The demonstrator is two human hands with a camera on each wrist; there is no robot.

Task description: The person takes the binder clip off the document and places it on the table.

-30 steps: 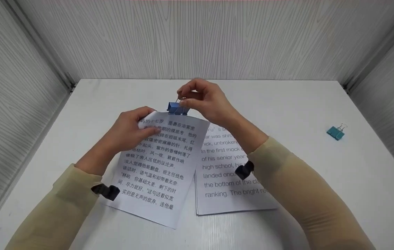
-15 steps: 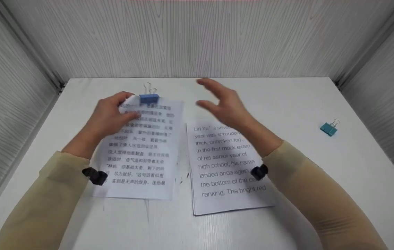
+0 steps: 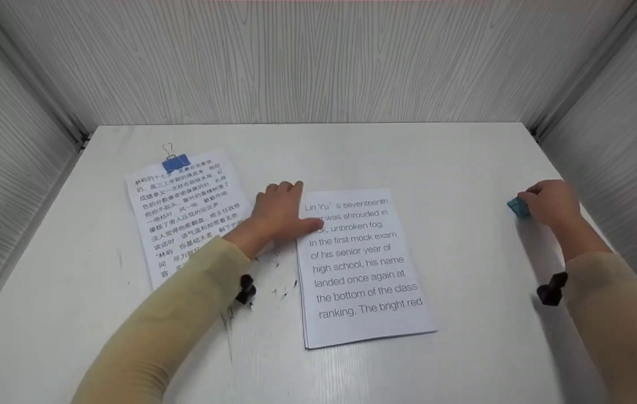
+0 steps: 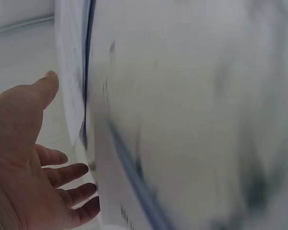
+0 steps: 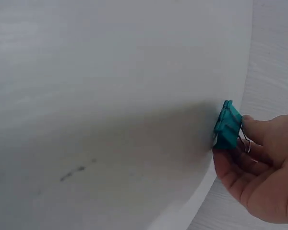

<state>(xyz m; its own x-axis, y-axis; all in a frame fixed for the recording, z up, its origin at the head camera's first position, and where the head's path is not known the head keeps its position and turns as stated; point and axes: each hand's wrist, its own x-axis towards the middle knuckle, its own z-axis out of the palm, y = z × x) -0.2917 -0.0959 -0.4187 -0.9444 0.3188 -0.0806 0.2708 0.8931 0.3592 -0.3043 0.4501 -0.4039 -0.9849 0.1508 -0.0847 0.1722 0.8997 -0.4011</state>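
In the head view, my left hand [image 3: 282, 212] reaches to the upper left edge of a stack of English-printed sheets [image 3: 360, 269], thumb over the top page. The left wrist view has this hand [image 4: 43, 163] with its fingers spread and nothing gripped. Far to the right, my right hand [image 3: 555, 205] pinches a teal binder clip [image 3: 518, 207] by its wire handle end. In the right wrist view the clip [image 5: 227, 127] sits between thumb and fingers, its mouth facing away from the palm. A blue binder clip [image 3: 176, 163] holds the top of the Chinese-printed sheets [image 3: 184, 196] on the left.
Both paper stacks lie on a white table [image 3: 458, 163] with dark marks between them. Pale wood-grain panels [image 3: 318, 62] enclose the back and both sides. My left sleeve [image 3: 184, 314] covers the lower part of the Chinese-printed sheets.
My left hand has put down the clipped Chinese sheets at the left and moved right to the English stack. My right hand has left the blue clip and taken hold of the teal one.
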